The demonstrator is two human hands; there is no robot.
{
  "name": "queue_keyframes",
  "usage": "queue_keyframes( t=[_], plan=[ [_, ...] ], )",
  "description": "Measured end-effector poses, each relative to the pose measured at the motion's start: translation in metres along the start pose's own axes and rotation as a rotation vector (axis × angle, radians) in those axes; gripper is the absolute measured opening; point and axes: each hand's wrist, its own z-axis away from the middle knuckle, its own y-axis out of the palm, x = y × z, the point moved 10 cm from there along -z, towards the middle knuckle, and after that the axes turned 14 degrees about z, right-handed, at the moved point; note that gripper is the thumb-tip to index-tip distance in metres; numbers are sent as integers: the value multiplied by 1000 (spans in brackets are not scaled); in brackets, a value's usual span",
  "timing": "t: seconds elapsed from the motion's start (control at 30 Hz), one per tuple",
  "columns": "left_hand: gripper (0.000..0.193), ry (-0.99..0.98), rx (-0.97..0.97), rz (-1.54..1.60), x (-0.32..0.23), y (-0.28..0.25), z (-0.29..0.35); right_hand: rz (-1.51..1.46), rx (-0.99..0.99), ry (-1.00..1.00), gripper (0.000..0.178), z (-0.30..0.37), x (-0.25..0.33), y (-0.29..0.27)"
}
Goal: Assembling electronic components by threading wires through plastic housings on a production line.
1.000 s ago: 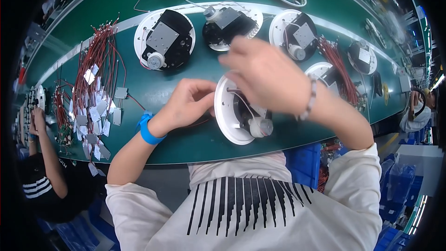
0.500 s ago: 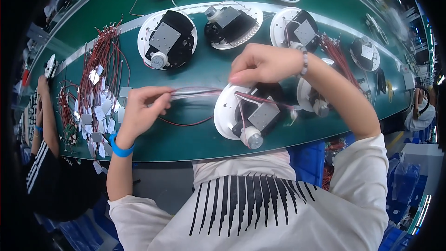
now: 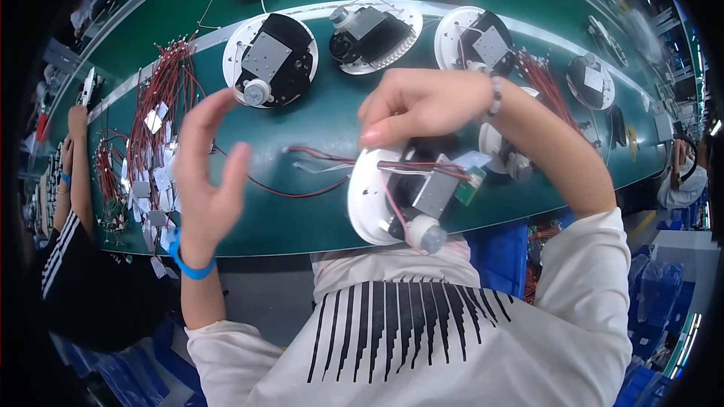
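Observation:
My right hand (image 3: 422,109) pinches the upper rim of a round white disc (image 3: 368,200), which is tilted on its edge near the front of the table. On the disc's right side sit a black base, a grey metal plate (image 3: 435,194) and a small round motor (image 3: 427,234). Red, black and white wires (image 3: 320,155) pass through the disc, their loose ends sticking out to the left. A small green circuit board (image 3: 470,186) hangs beside the plate. My left hand (image 3: 211,181), slightly blurred, is apart from the wires, thumb and fingers spread with nothing between them.
Similar assemblies (image 3: 269,60) line the far side of the green table (image 3: 317,218). Red wire bundles with pale tags (image 3: 162,158) lie at the left, more red wires (image 3: 550,94) at the right. A blue bin (image 3: 501,260) is below the front edge. Another person's arm (image 3: 78,158) is at far left.
My left hand has let go of the wires, opened and moved left. The disc assembly has turned and shifted slightly toward me, and its green board has come into sight.

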Motion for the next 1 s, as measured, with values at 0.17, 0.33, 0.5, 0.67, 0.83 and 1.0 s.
queue_keyframes(
  t=[0.17, 0.33, 0.5, 0.67, 0.83, 1.0],
  plan=[
    [32, -164, 293, 307, 1, 90, 5, -57, -51, 29, 26, -9, -9, 7],
    [17, -271, 345, 111, 36, 106, 13, 323, -588, 131, 17, 34, -15, -34],
    [25, -590, 284, 441, 55, 109, 20, 664, -769, 80, 26, 74, 27, -33],
    [32, -784, 316, 636, 57, 124, 22, 659, -742, 144, 26, 77, -3, -17],
    [31, -787, 314, 661, 57, 124, 26, 637, -728, 133, 26, 77, -10, -15],
    [30, -744, 303, 689, 62, 127, 30, 525, -759, 238, 35, 81, -31, -2]
  ],
)
